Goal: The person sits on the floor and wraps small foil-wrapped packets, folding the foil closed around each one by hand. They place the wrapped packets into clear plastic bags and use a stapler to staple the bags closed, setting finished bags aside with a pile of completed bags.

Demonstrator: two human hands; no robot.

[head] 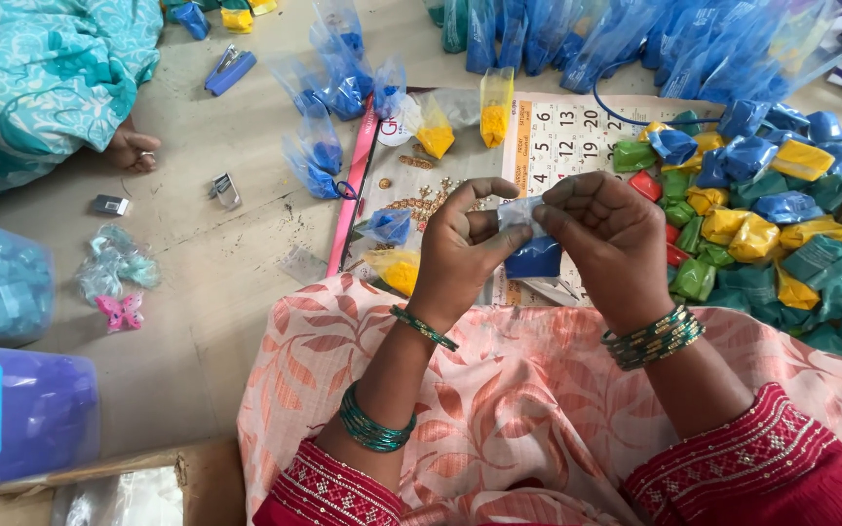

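- A person sits on the floor and looks down at their own two hands, raised over a lap covered in pink leaf-print cloth.
- The left hand and right hand meet on a small clear plastic packet of blue powder; both pinch its empty top edge, fingers closed on the film, while the filled part hangs below between the hands.
- The packet is held in the air just above a wall calendar spread on the floor as a work surface.
- To the right lies a heap of finished packets — green, yellow, blue and a few red.
- Ahead, near the calendar's top edge, stand open bags of yellow powder and loose blue-filled bags.
- To the left — a blue stapler on the floor, well apart from the hands, and another person's hand resting beside a teal sleeve.
- To do this step well, it seems best to keep the top edge taut and level between both pinches, with the powder settled low, so nothing spills as the film is folded.
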